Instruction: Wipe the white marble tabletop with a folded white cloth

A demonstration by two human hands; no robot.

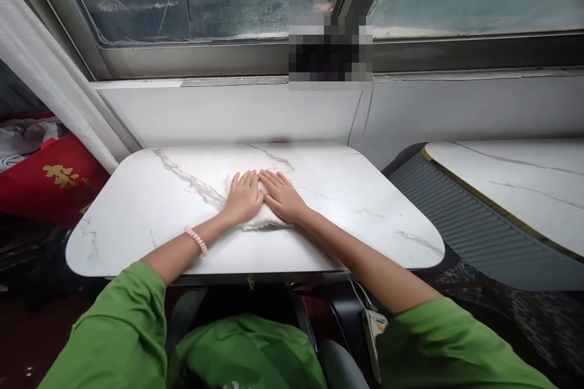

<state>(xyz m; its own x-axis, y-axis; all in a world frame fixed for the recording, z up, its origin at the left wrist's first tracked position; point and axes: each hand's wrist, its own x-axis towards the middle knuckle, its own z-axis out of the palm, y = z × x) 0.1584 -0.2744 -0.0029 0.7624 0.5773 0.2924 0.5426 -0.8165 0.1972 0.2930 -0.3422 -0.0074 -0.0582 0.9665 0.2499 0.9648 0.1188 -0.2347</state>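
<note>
A folded white cloth (264, 219) lies on the white marble-patterned table (356, 219), near its middle. My left hand (244, 196) rests flat on the cloth's left part, fingers stretched forward. Beside it, my right hand (283, 196) presses flat on the right part, its fingers also stretched out. The thumbs of both hands meet or nearly meet over the cloth. Much of the cloth is hidden under the palms; its near edge shows below them. A pink coiled band (196, 241) circles my left wrist.
Behind the table are a white wall (228, 112) and a window (219, 0). A red bag with gold print (55, 176) sits at the left by a white curtain (55, 55). A second marble-topped piece (515, 176) stands at right. A power strip (375, 334) hangs below the table edge.
</note>
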